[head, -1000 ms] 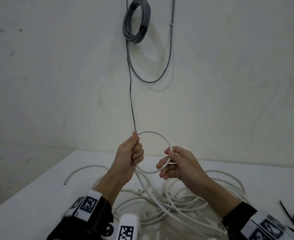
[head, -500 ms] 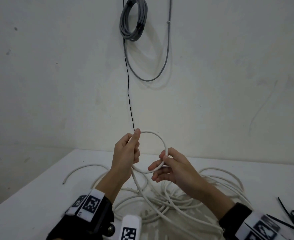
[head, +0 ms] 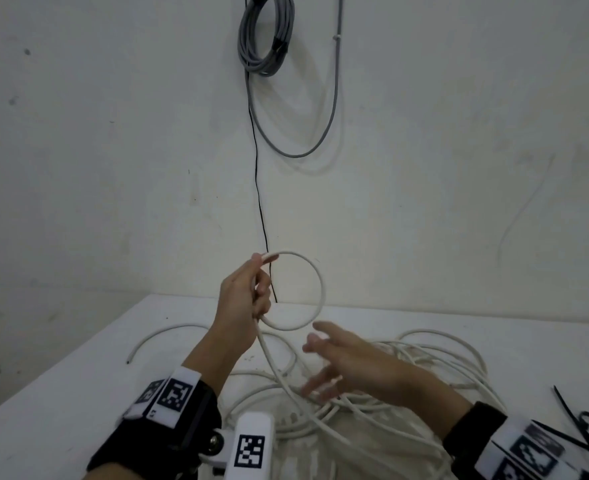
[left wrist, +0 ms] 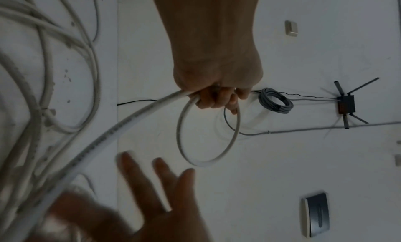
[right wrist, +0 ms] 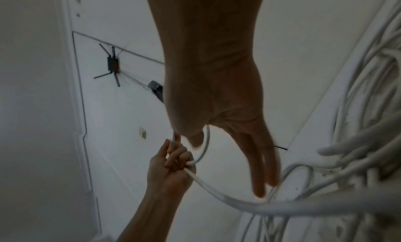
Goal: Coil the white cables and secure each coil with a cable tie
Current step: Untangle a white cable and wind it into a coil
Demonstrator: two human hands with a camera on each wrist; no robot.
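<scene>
Now left hand (head: pixel 242 303) grips white cable (head: pixel 320 289) loop; right hand (head: pixel 350 363) spread, apart.

Two hands (head: pixel 248 299), one white cable tangle (head: pixel 407 382), one grey wall coil (head: pixel 265 36).

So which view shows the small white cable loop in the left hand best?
Head view: the whole white loop stands clear against the wall, gripped by the left hand. Left wrist shows it whole but foreshortened. Right wrist shows only an arc behind the right hand.
</scene>
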